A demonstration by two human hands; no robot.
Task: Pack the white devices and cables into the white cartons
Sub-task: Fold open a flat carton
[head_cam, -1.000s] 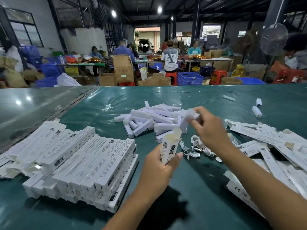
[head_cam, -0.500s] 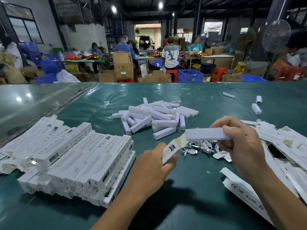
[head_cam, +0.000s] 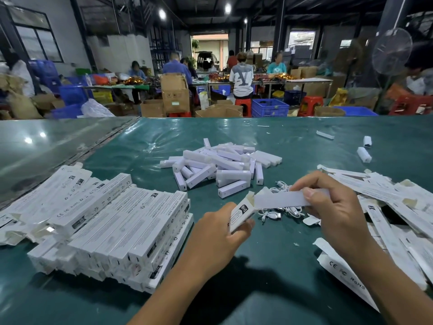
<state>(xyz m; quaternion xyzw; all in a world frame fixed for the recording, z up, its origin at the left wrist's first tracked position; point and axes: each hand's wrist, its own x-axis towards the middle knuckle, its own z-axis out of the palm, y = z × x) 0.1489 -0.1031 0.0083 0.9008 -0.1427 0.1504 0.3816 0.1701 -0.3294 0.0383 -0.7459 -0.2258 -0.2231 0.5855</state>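
Note:
My left hand (head_cam: pixel 219 233) grips an open white carton (head_cam: pixel 241 213) with its mouth turned to the right. My right hand (head_cam: pixel 332 207) holds a long white device (head_cam: pixel 281 199) level, its left tip at the carton's open flaps. Behind them a tangle of white cables (head_cam: pixel 278 213) lies on the green table (head_cam: pixel 269 266). A heap of several white devices (head_cam: pixel 222 164) sits further back in the middle.
Filled cartons (head_cam: pixel 112 219) are stacked at the left. Flat, unfolded cartons (head_cam: pixel 393 207) spread along the right. Two short white pieces (head_cam: pixel 364 154) lie far right. Beyond the table's far edge, people work at benches among boxes and crates.
My right hand picked a device from the heap and brought it down toward me. Its tip now meets the mouth of the carton, which my left hand has tilted level.

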